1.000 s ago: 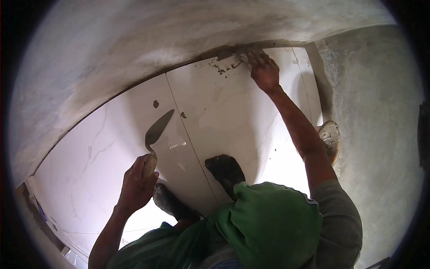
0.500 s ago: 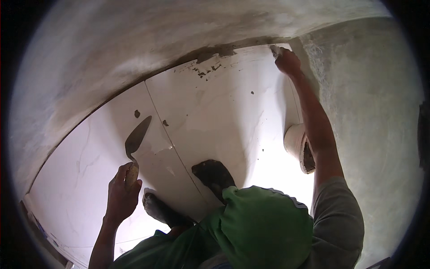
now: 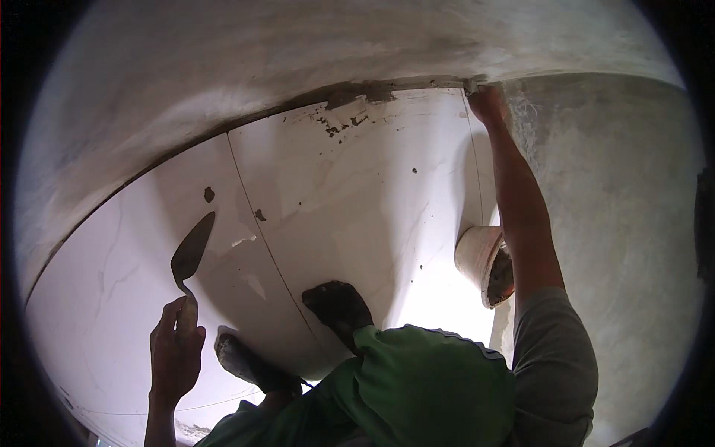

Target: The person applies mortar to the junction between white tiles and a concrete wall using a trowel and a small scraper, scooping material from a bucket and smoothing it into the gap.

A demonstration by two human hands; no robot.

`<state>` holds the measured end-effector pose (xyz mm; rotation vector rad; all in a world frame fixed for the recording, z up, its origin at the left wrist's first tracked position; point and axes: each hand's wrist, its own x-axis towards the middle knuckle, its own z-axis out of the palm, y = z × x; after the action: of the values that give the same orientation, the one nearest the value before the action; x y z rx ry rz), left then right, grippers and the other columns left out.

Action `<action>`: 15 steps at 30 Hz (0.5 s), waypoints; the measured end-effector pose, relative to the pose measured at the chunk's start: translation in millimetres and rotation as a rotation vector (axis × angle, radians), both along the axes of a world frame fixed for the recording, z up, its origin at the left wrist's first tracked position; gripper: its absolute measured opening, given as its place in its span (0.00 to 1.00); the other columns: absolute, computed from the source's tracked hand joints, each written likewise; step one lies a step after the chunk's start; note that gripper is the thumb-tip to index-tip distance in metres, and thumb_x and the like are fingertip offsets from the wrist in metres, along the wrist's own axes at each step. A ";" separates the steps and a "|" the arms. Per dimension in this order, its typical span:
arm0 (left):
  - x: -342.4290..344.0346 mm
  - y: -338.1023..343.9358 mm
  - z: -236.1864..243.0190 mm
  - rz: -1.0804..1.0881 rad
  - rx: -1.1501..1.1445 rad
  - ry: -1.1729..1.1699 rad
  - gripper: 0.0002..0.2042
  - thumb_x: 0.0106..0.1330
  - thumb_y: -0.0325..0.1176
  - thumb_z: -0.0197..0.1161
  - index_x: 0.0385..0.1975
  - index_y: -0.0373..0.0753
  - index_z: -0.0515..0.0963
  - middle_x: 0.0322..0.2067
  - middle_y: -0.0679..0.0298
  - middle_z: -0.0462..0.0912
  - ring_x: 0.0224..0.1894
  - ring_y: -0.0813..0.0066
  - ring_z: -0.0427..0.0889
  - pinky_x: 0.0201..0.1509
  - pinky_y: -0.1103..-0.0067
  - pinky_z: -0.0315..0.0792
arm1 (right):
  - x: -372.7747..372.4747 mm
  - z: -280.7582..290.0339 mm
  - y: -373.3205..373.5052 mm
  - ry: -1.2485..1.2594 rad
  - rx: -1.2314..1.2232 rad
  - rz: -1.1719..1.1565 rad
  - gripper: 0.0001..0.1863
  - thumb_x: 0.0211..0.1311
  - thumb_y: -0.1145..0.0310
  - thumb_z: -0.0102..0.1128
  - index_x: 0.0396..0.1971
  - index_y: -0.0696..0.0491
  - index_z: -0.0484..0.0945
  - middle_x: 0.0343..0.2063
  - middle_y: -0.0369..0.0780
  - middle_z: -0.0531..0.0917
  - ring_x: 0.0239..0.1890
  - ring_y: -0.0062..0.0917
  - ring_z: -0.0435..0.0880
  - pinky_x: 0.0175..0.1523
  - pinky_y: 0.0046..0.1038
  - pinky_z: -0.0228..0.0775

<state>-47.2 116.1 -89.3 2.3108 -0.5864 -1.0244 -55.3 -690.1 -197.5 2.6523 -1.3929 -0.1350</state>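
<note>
Our left hand (image 3: 176, 350) wraps fingers round pale-handled, leaf-shaped grey trowel (image 3: 194, 249). Right hand (image 3: 488, 106) at grey wall corner (image 3: 512, 85); we can't tell finger spread.

trowel (image 3: 193, 249): dark grey blade, dull tan handle
floor tiles (image 3: 342, 194): white, faint grey veins, thin dark lines between
mortar crumbs (image 3: 209, 194): dark grey-brown
bucket (image 3: 475, 252): pale beige outside, dark brown inside
shoes (image 3: 339, 305): black, the left one blotched pale grey
cloth (image 3: 439, 387): green
sleeve (image 3: 555, 350): grey
far wall (image 3: 298, 45): mottled grey and beige
right wall (image 3: 618, 223): greenish grey, whitish scratches near the corner
</note>
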 end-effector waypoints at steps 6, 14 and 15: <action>3.7 1.4 2.3 0.144 0.053 0.152 0.21 0.73 0.22 0.57 0.65 0.32 0.72 0.43 0.51 0.82 0.29 0.69 0.82 0.32 0.70 0.79 | -21.0 -20.1 -27.0 -0.173 0.146 0.062 0.22 0.60 0.58 0.61 0.43 0.61 0.88 0.43 0.57 0.89 0.50 0.52 0.90 0.55 0.50 0.81; 0.9 10.7 10.8 0.146 0.004 0.144 0.22 0.71 0.24 0.59 0.65 0.33 0.72 0.42 0.50 0.84 0.35 0.67 0.84 0.39 0.69 0.80 | 4.5 -7.0 70.5 -0.229 0.167 0.211 0.18 0.59 0.61 0.60 0.33 0.61 0.88 0.32 0.58 0.89 0.38 0.55 0.91 0.45 0.52 0.80; -0.9 12.5 12.0 0.186 -0.018 0.158 0.22 0.71 0.23 0.59 0.65 0.34 0.72 0.44 0.49 0.85 0.38 0.63 0.85 0.42 0.67 0.81 | 9.1 -5.7 84.7 -0.228 0.173 0.210 0.17 0.61 0.58 0.62 0.29 0.58 0.88 0.27 0.53 0.89 0.35 0.47 0.92 0.44 0.47 0.83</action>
<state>-48.0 128.6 -77.4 2.1961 -0.3102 -1.0941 -46.2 -605.3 -203.2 3.0191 -1.1970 0.0772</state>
